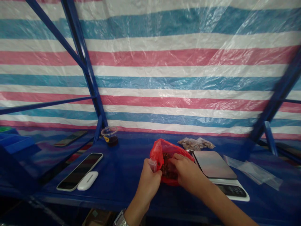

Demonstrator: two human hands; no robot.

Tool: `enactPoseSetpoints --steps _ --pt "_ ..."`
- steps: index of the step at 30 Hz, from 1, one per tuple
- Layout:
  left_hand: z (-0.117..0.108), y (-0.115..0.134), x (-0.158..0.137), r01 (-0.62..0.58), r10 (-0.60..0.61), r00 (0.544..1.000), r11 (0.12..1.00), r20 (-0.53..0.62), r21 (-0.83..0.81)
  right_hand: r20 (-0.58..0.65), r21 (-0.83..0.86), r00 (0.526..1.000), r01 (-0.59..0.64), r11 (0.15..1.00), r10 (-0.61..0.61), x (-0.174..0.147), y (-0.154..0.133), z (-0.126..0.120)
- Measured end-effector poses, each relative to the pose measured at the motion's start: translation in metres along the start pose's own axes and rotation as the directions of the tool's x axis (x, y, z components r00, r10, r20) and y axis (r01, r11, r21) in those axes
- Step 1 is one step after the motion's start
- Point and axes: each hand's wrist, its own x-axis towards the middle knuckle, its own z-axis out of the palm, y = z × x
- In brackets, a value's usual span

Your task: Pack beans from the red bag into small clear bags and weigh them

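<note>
A red plastic bag (pixel 156 151) stands with its mouth open on the blue shelf, holding small dark brown pieces (pixel 167 169) whose kind I cannot make out. At its left side my left hand (pixel 149 177) is closed, with a small clear plastic bag (pixel 153 165) pinched between thumb and fingers against the red rim. My right hand (pixel 185 172) reaches into the red bag from the right. Its fingers are curled among the brown pieces, the tips partly hidden, so what they grip is not visible.
Right of the bag is a digital kitchen scale (pixel 215 164); beyond it lie flat clear bags (pixel 255 172). Several filled clear bags (pixel 196 143) rest behind. To the left are a phone (pixel 80 172), a white earbud case (pixel 88 181) and a lidded cup (pixel 111 138). Blue posts (pixel 88 69) flank the shelf.
</note>
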Motion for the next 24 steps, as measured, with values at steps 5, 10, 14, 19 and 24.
enactPoseSetpoints --steps 5,10,14,19,24 --pt "0.003 -0.002 0.003 -0.021 0.018 0.999 0.998 -0.037 -0.063 -0.035 0.032 0.999 0.005 0.999 -0.004 0.011 0.000 0.006" --pt "0.003 0.002 0.004 -0.001 -0.006 0.999 0.987 -0.044 -0.159 -0.071 0.133 0.995 0.075 0.988 -0.066 0.021 -0.001 0.012" --pt "0.003 0.007 0.004 0.028 -0.034 0.999 0.970 -0.019 -0.242 -0.110 0.259 0.993 0.069 0.963 -0.042 0.025 0.001 0.016" --pt "0.001 0.012 0.002 0.049 -0.057 0.998 0.950 -0.018 -0.309 -0.141 0.401 0.987 0.124 0.908 -0.073 0.022 0.006 0.018" --pt "0.003 0.013 -0.001 0.061 -0.062 0.998 0.946 0.006 -0.318 -0.168 0.351 0.970 0.224 0.909 -0.174 0.016 0.004 0.018"
